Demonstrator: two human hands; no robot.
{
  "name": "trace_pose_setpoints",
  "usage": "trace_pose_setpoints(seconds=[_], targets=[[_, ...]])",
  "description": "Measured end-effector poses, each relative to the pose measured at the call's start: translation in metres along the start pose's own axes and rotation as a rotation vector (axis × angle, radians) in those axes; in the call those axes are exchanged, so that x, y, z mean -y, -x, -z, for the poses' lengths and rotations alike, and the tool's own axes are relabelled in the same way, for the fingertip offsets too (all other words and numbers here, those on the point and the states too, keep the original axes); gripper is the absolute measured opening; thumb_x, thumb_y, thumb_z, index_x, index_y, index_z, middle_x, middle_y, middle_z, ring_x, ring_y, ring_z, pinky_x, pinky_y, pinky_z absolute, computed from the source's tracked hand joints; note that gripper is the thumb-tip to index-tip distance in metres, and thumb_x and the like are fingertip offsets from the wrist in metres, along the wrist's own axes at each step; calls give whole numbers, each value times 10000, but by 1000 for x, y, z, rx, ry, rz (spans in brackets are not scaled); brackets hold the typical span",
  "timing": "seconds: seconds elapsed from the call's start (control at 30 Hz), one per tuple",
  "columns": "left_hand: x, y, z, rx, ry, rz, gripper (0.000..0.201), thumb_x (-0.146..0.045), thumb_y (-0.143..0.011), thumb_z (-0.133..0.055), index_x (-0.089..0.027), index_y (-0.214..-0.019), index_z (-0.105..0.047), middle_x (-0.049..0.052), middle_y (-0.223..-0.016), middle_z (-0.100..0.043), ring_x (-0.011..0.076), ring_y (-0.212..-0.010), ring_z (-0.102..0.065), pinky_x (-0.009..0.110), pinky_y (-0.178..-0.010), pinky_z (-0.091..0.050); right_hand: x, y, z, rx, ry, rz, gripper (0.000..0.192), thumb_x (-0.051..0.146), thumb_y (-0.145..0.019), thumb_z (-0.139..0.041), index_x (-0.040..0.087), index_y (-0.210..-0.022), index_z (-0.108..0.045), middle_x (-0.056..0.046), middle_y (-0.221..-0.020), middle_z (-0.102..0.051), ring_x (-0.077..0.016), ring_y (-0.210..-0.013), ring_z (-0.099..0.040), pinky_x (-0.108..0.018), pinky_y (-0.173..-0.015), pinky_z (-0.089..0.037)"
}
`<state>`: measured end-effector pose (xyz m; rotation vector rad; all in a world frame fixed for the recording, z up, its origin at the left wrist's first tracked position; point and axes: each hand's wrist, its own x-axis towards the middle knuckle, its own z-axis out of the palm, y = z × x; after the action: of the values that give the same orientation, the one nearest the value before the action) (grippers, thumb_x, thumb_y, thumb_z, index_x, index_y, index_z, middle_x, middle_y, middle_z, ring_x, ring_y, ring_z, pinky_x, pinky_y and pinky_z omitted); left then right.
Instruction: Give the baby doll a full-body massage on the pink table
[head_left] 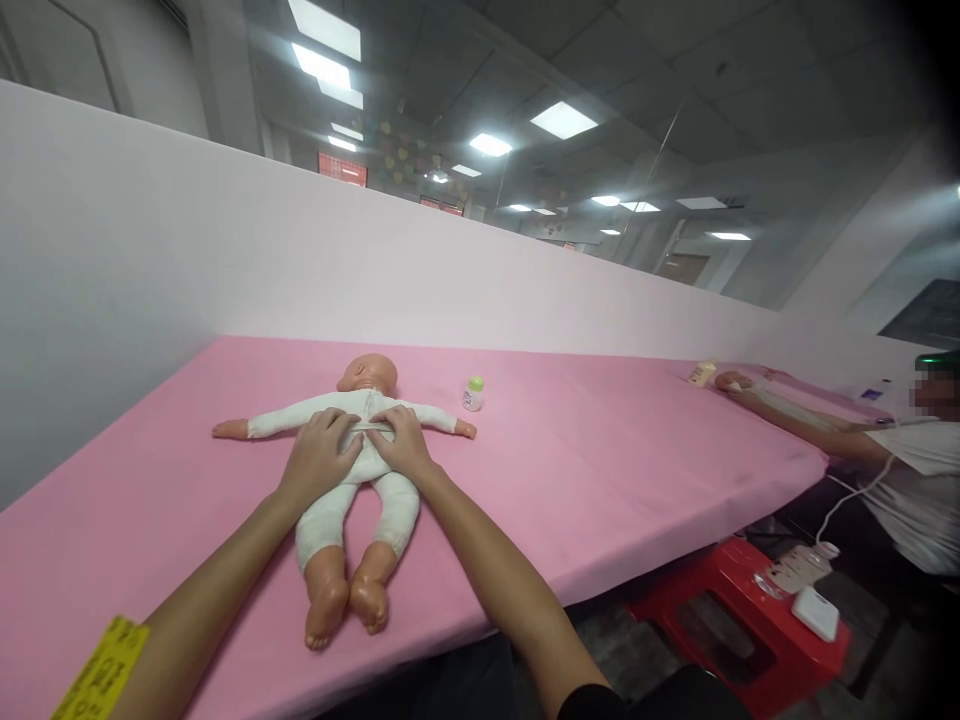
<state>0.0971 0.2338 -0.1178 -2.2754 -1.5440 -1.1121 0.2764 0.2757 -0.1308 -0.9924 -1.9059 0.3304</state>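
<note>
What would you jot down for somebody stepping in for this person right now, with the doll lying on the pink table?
Left hand: flat on the doll's belly, gripping nothing.
Right hand: beside it on the belly, fingers at the white suit's front.
Doll: on its back on the pink table, arms spread, feet toward you.
Small bottle: upright beyond the doll's arm, untouched.
Done: doll laid out, suit on.
Left: bottle not yet picked up.
A co-worker's arm rests further along.

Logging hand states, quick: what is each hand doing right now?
Left hand: open, palm down on the white-suited plastic baby doll.
Right hand: open, pressing the doll's belly.
</note>
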Motion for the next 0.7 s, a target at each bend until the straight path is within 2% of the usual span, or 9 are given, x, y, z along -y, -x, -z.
trace_pose_setpoints(seconds=[0.07,0.13,0.2,0.27,0.37,0.47,0.57,0.63,0.7], targets=[[-1,2,1,-3,1,-11,385,-403,-961,-500,-193,-1247,-651,133,-1257,-644,331,-1174,-600,510,-1057,-470,1,4,4,9,1,15,283,290,-877,-760,222,-1148,-715,-63,-1157,-655,-245,-1182,-581,-422,-1122,-452],[0,3,0,10,10,-15,450,-424,-948,-511,-181,-1306,-634,146,-1372,-615,346,-1284,-568,516,-1123,-438,1,7,7,47,10,5,446,327,-847,-791,235,-1270,-682,-84,-1293,-619,-268,-1290,-543,-453,-1183,-409],[4,3,-3,41,6,-23,532,-454,-940,-500,-169,-1378,-599,156,-1502,-547,377,-1417,-479,547,-1182,-384,-1,8,7,96,20,-34,597,363,-829,-811,246,-1384,-622,-104,-1454,-541,-297,-1411,-463,-491,-1237,-348],[9,3,-8,73,1,-28,605,-480,-942,-472,-157,-1448,-549,157,-1600,-461,401,-1514,-363,579,-1216,-331,-4,6,5,129,19,-68,661,370,-845,-799,240,-1451,-569,-112,-1539,-483,-303,-1469,-408,-502,-1261,-310],[14,1,-14,83,20,-25,616,-482,-948,-460,-147,-1458,-538,159,-1597,-465,393,-1516,-361,570,-1217,-329,-8,3,1,120,9,-66,560,337,-890,-755,236,-1416,-596,-95,-1443,-567,-275,-1398,-473,-468,-1234,-349],[12,-1,-14,57,35,-9,530,-451,-947,-487,-149,-1366,-608,163,-1427,-590,374,-1348,-520,556,-1138,-414,-5,0,-1,71,12,-40,393,298,-891,-753,241,-1273,-678,-68,-1256,-634,-261,-1252,-542,-447,-1158,-416],[7,1,-9,51,25,3,451,-410,-952,-501,-169,-1303,-648,146,-1283,-631,360,-1209,-571,557,-1045,-466,2,2,-1,43,19,-33,224,257,-884,-748,238,-1104,-712,-49,-1138,-641,-256,-1155,-554,-448,-1093,-444],[2,3,-6,42,19,7,425,-382,-961,-495,-186,-1304,-650,141,-1281,-620,355,-1211,-562,554,-1027,-470,5,5,0,18,14,-38,146,237,-875,-744,231,-1016,-706,-44,-1078,-638,-254,-1115,-555,-443,-1065,-452],[0,6,-5,20,16,20,431,-378,-966,-501,-199,-1335,-634,145,-1338,-596,360,-1268,-536,559,-1047,-456,4,9,0,-19,-8,-29,188,230,-848,-762,225,-1025,-697,-49,-1079,-628,-255,-1113,-558,-436,-1061,-457]])
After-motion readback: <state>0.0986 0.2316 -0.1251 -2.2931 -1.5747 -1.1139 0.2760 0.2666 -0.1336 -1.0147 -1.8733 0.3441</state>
